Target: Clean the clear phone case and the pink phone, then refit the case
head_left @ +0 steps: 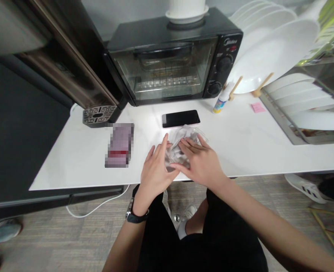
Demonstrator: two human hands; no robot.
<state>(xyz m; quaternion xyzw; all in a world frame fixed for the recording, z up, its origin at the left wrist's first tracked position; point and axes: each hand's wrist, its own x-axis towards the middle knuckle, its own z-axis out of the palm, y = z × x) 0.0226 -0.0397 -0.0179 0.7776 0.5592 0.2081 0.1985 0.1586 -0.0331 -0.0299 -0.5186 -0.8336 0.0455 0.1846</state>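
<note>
A crumpled clear plastic bag [185,132] lies on the white counter, between my two hands. My left hand [157,168] cups its left side, index finger pointing up and thumb along the near edge. From the right, my right hand [202,160] presses its fingers together onto the plastic, with the thumb at the near side. The two thumbs come close together in front of the bag. What lies inside the bag, if anything, I cannot make out. Just beyond it rests a black-screened phone [181,118].
A blurred-out purple item [120,145] lies to the left, near a dark drink machine [99,115]. Behind stands a black toaster oven [167,68]. To the right are a small white bottle [221,101], pink sticky notes [258,107], large white plates [271,53] and a dish rack [286,132].
</note>
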